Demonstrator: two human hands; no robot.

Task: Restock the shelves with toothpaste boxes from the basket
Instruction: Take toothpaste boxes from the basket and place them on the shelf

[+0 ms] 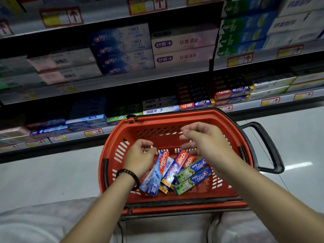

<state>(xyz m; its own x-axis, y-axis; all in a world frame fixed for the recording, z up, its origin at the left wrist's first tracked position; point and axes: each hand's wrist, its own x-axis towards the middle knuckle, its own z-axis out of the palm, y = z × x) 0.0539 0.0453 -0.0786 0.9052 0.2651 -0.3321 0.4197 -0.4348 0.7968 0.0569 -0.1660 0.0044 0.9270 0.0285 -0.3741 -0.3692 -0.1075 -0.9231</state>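
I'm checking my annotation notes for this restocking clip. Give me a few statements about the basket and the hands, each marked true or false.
1. The basket is red. True.
2. The right hand grips a box. False: it hovers over the basket, holding nothing.
3. A beaded bracelet sits on the wrist of the left hand. True.
4. The basket is empty. False: several toothpaste boxes lie in it, a Colgate box among them.

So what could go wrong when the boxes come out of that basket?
The toothpaste boxes lie crossed over each other in the red basket, so the left hand or right hand, both empty, might drag a neighbour or drop one. Brands are mixed, like the Colgate box and green Crest boxes, so one could end up in the wrong row on the shelves.
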